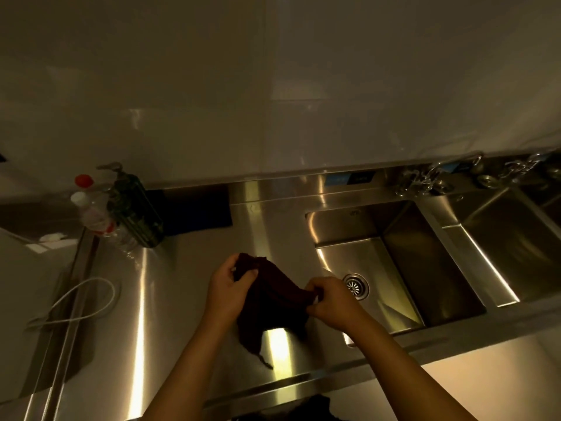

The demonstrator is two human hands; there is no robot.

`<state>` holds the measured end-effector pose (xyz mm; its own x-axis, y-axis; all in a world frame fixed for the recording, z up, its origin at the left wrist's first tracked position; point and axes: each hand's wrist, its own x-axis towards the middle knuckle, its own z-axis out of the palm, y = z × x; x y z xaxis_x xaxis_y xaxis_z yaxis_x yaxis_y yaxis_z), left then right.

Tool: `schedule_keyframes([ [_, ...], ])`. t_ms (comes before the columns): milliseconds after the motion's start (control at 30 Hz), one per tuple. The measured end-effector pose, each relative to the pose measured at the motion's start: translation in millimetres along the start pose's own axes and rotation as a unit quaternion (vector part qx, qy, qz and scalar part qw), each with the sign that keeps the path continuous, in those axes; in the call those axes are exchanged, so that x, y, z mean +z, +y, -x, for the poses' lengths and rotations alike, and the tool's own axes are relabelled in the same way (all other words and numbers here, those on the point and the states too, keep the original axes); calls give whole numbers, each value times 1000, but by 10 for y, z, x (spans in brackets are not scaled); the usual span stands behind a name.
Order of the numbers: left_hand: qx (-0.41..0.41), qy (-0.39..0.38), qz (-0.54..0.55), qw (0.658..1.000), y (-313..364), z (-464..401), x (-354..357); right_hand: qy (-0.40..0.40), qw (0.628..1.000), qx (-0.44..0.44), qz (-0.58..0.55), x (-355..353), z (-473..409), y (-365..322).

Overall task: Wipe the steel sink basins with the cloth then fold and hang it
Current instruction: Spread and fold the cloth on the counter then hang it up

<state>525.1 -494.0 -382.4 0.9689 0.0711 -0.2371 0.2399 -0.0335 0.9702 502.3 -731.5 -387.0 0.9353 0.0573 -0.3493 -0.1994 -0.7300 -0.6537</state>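
Both hands hold a dark, limp cloth [273, 296] above the brushed steel table [170, 299] — the left hand [229, 288] with fingers curled round its bunched upper corner, the right hand [329, 300] pinching the opposite edge. Just right lies a rectangular steel basin [425, 256] with a round ribbed drain [355, 286].

It was a commercial kitchen: a long steel bench [188, 299] carried deep sink basins [394, 268] at three o'clock, with taps [422, 180] and a soap bottle [135, 208] at ten o'clock.
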Motion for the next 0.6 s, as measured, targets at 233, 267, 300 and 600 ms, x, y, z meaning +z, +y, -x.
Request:
schedule_keyframes([
  [233,-35,55,-19,998,-6,-74,-323,13,994,-6,-108,26,-221,-108],
  [267,-33,61,-25,997,3,-75,-350,11,992,-8,-128,19,-250,-131],
  [300,-30,66,-30,997,9,-76,-375,11,988,-10,-155,17,-276,-154],
  [600,-19,55,-60,997,110,-16,-414,-47,899,23,-434,-137,-498,-333],
])
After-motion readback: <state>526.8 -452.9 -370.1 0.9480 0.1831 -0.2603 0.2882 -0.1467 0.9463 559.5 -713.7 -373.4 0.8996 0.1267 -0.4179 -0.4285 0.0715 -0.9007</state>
